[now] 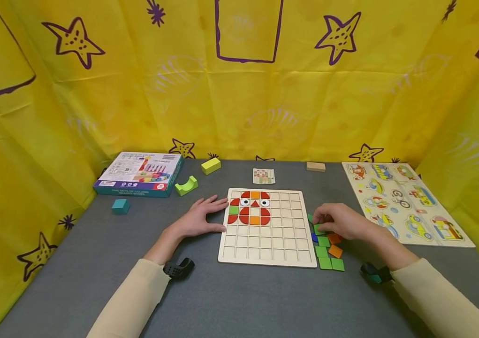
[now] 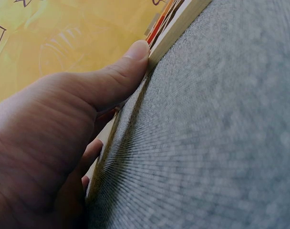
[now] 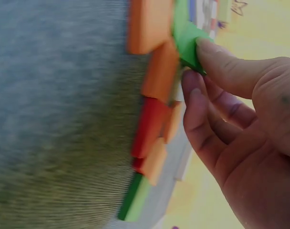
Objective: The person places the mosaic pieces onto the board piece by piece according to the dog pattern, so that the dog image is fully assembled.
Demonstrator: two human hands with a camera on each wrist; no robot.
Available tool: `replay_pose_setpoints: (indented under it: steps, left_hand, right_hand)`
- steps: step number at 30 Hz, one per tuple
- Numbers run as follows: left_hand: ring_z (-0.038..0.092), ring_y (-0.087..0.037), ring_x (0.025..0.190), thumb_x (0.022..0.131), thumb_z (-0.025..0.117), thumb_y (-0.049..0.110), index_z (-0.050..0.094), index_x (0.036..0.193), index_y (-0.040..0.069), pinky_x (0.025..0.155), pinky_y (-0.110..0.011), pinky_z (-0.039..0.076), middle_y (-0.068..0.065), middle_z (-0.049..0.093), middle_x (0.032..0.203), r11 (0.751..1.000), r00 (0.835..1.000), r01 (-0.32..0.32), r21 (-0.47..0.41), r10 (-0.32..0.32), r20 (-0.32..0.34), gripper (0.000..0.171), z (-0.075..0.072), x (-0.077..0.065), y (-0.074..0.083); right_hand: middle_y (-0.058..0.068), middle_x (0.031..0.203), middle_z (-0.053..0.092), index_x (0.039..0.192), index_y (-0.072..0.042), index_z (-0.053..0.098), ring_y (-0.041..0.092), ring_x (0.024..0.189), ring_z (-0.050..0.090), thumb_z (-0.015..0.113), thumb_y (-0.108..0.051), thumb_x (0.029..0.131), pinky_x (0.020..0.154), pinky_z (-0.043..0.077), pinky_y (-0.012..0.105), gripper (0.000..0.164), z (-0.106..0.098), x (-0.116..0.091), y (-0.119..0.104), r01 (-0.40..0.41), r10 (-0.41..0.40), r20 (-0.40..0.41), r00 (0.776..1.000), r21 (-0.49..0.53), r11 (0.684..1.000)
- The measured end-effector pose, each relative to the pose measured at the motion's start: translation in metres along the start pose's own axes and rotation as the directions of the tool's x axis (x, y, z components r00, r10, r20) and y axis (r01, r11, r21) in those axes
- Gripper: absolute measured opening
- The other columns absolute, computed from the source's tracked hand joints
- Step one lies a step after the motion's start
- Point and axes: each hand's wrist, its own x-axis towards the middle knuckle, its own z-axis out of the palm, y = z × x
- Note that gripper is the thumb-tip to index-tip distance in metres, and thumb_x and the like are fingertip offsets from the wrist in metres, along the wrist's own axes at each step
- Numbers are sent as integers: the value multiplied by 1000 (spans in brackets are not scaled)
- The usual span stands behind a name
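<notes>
A wooden grid board lies on the table, its upper left filled with red, green, orange and white tiles and two eye tiles. My left hand rests at the board's left edge with the fingers spread; in the left wrist view the thumb touches the board's side. To the right of the board, my right hand pinches a green square tile between thumb and fingertips. Beneath and beside that hand lie loose green tiles, orange tiles and a blue tile.
Behind the board lies a small pattern card. A boxed set, a teal block, a green arch block and a yellow block sit at left. A plain wooden block and a picture puzzle board are at right.
</notes>
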Motion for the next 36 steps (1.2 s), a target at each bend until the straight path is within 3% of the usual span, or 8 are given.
replay_pose_setpoints:
  steps: [7,19,28,36]
  left_hand:
    - [19,-36,151,87,79,41,47,152,10,116,-63,11,-5,39,159,1000,1000,-6,7,6,-2,79,1,0,0]
    - [18,-34,151,87,79,41,47,152,12,117,-61,8,-3,38,160,1000,1000,8,-1,-8,11,78,0,1,0]
    - [18,-34,151,88,78,42,47,153,12,117,-61,8,-3,38,160,1000,1000,12,5,-12,15,78,0,3,0]
    - [18,-34,151,88,78,41,47,152,12,118,-60,7,-3,39,159,1000,1000,14,5,-14,11,77,0,2,2]
  right_hand:
    - [-5,89,65,96,-10,70,12,77,58,75,-4,91,73,52,32,9,-3,8,-10,17,-15,-58,998,47,999]
    - [-3,90,65,99,-12,70,16,78,58,73,-8,93,73,50,35,7,29,58,-51,21,-11,-64,998,154,988]
    - [-5,89,66,96,-10,71,13,81,59,74,-7,93,77,51,33,5,49,86,-82,104,-97,-54,994,133,986]
    - [-6,84,65,94,-10,72,9,77,57,75,-6,92,75,50,30,5,61,100,-91,131,-129,-25,991,98,987]
